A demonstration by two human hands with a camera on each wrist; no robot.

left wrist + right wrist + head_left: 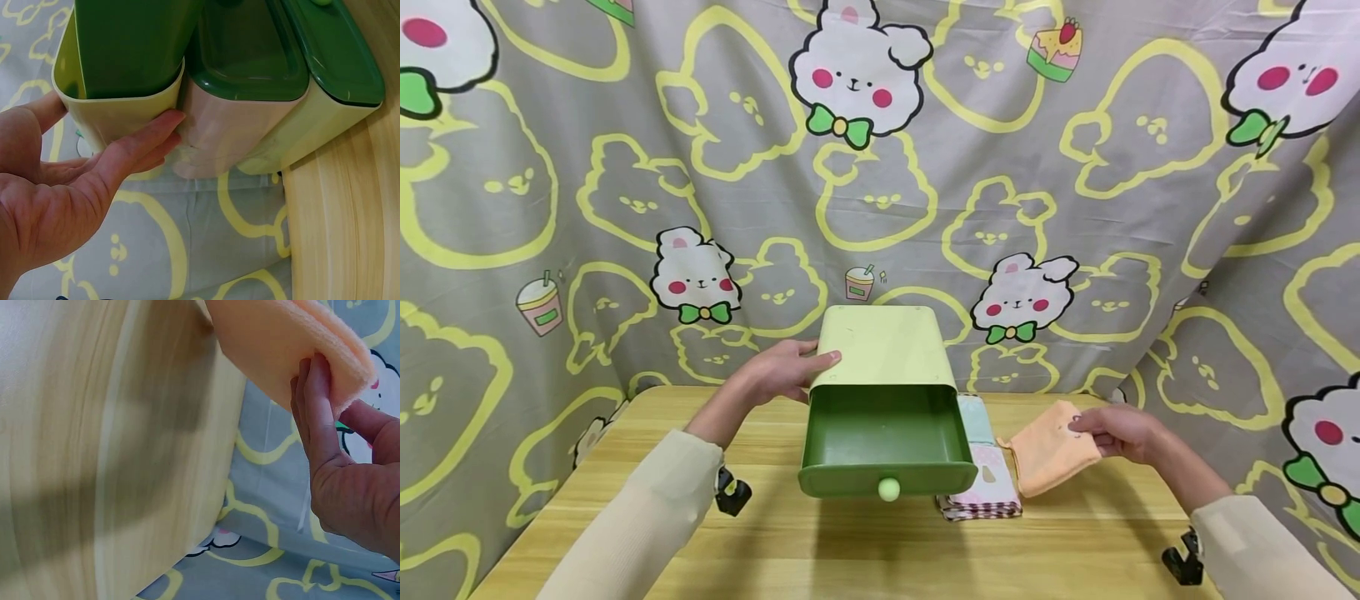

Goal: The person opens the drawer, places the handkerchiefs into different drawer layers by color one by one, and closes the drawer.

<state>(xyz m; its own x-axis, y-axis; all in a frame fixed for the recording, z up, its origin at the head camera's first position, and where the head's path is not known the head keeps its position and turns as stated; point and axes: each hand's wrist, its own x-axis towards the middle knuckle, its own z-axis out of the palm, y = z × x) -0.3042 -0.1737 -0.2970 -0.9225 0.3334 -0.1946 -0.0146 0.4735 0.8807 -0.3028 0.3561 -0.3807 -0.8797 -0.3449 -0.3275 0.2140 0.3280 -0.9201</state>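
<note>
A pale yellow-green drawer unit (883,342) stands in the middle of the table. Its top green drawer (850,481), with a round knob, is pulled out and holds nothing. My left hand (782,371) grips the unit's upper left side, thumb on top; the left wrist view shows the fingers along the wall of the top box (125,115). My right hand (1123,432) pinches a folded orange towel (1048,454) by its right edge, thumb on one face and fingers on the other. To the towel's left lie folded cloths, one light blue (976,418) and one pink patterned (981,479).
Two lower tiers, a pinkish box (234,128) and a pale green one (319,134), have their drawers closed. A wooden table (737,542) carries everything. A grey curtain (880,200) with rabbit prints hangs behind and at both sides.
</note>
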